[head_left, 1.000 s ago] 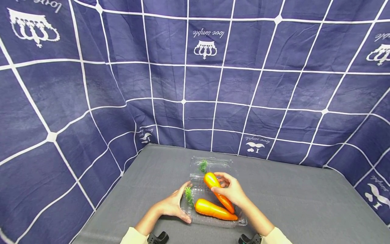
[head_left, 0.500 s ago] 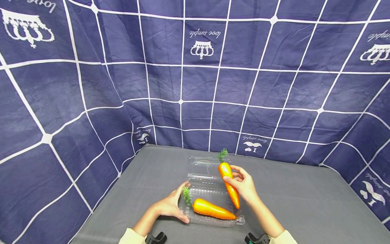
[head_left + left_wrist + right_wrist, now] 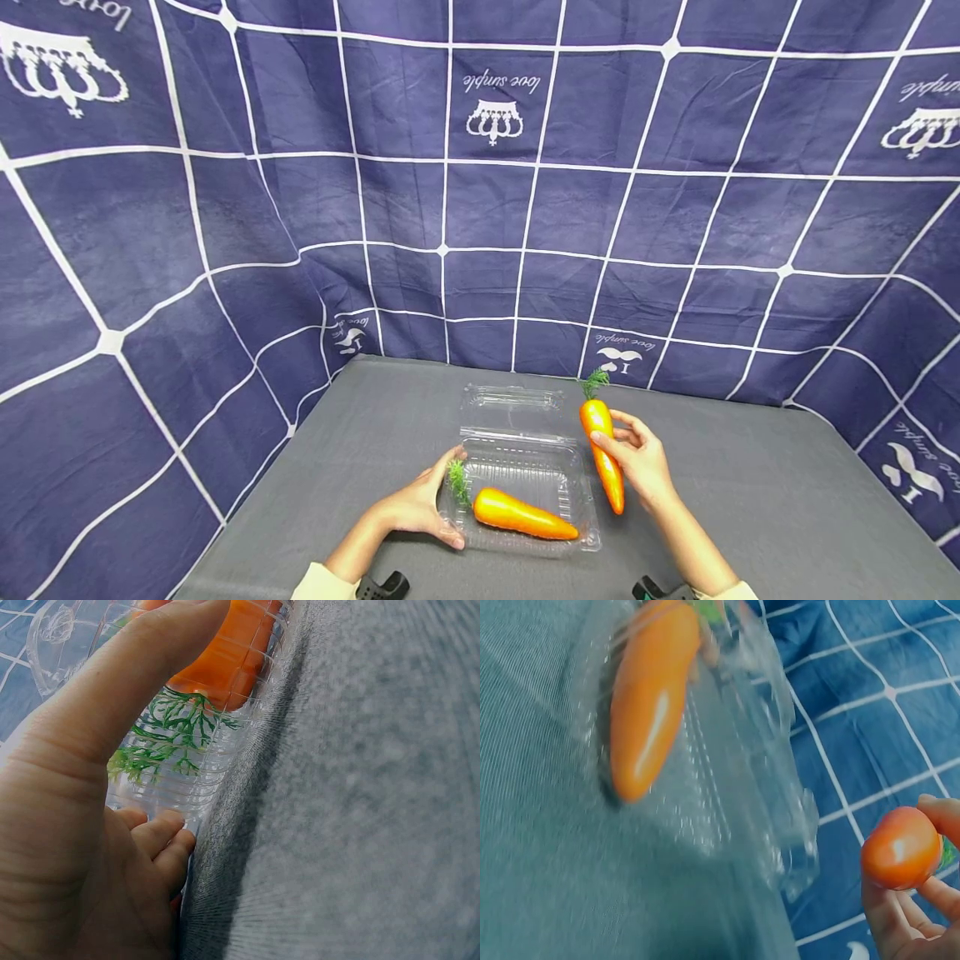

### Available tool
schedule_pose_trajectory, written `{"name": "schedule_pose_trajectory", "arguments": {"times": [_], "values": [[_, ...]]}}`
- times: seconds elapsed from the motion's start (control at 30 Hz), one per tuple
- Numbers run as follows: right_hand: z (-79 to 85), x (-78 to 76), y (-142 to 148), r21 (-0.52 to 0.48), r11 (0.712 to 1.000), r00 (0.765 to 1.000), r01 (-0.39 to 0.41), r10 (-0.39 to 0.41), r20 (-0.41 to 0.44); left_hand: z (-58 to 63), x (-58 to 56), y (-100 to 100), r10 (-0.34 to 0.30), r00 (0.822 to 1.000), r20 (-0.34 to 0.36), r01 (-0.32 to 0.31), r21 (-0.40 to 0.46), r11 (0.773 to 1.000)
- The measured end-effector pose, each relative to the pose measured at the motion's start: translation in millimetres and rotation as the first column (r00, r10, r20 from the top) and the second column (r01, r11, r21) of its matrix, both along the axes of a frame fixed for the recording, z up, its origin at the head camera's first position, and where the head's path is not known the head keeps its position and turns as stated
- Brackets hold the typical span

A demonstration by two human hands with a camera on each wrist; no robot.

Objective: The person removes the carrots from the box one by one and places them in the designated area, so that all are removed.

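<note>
A clear plastic clamshell container lies with its lid folded back. Inside, near its front side, rests an orange carrot with a green leafy top at the left. My left hand holds the container's left end, thumb at the front corner and fingers toward the back. Just beyond the right side, my right hand grips a second carrot around its middle, leafy top pointing away. The right wrist view shows this held carrot tip-on between thumb and fingers.
A grey cloth-covered table extends on both sides of the container. Behind and to the left hangs a blue curtain with white grid lines. Dark straps are on both wrists.
My right hand has lifted the second carrot out of the container and carried it right, past the side wall. My left hand stays at the container's left end.
</note>
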State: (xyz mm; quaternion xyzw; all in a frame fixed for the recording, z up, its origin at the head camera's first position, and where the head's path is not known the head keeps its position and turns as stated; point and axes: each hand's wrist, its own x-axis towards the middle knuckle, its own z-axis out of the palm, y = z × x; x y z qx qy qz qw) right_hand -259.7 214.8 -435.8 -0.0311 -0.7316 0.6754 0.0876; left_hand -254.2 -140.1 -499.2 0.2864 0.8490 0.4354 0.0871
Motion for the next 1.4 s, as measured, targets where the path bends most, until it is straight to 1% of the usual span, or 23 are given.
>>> {"name": "schedule_pose_trajectory", "arguments": {"times": [0.2, 0.5, 0.77, 0.93, 1.2, 1.33, 1.4], "values": [[-7.9, 3.0, 15.9, 0.019, 0.998, 0.998, 0.061, -0.061, 0.026, 0.6, -0.2, -0.3, 0.002, 1.000, -0.004, -0.002, -0.006, 1.000], [-22.5, 5.7, 29.6, 0.093, 0.988, 0.991, 0.126, -0.130, 0.044, 0.3, 0.4, -0.8, -0.001, 1.000, 0.003, 0.001, 0.002, 1.000], [-36.9, 7.7, 38.9, 0.207, 0.963, 0.981, 0.171, -0.186, 0.054, 0.1, 0.8, -0.3, 0.000, 1.000, 0.006, 0.000, 0.000, 1.000], [-43.8, 7.8, 43.1, 0.262, 0.950, 0.977, 0.173, -0.198, 0.073, 0.4, 0.2, 0.0, -0.003, 1.000, 0.002, 0.003, 0.001, 1.000], [-50.4, 9.3, 43.7, 0.390, 0.908, 0.977, 0.151, -0.198, 0.082, 0.2, -0.5, 0.0, -0.007, 1.000, 0.001, 0.007, 0.003, 1.000], [-50.6, 9.3, 42.5, 0.455, 0.875, 0.973, 0.167, -0.222, 0.070, 0.4, -0.6, 0.2, -0.009, 1.000, -0.002, 0.009, 0.008, 1.000], [-50.4, 9.5, 41.9, 0.495, 0.852, 0.970, 0.174, -0.234, 0.061, 0.6, -0.6, 0.3, -0.007, 1.000, -0.001, 0.007, 0.007, 1.000]]}}
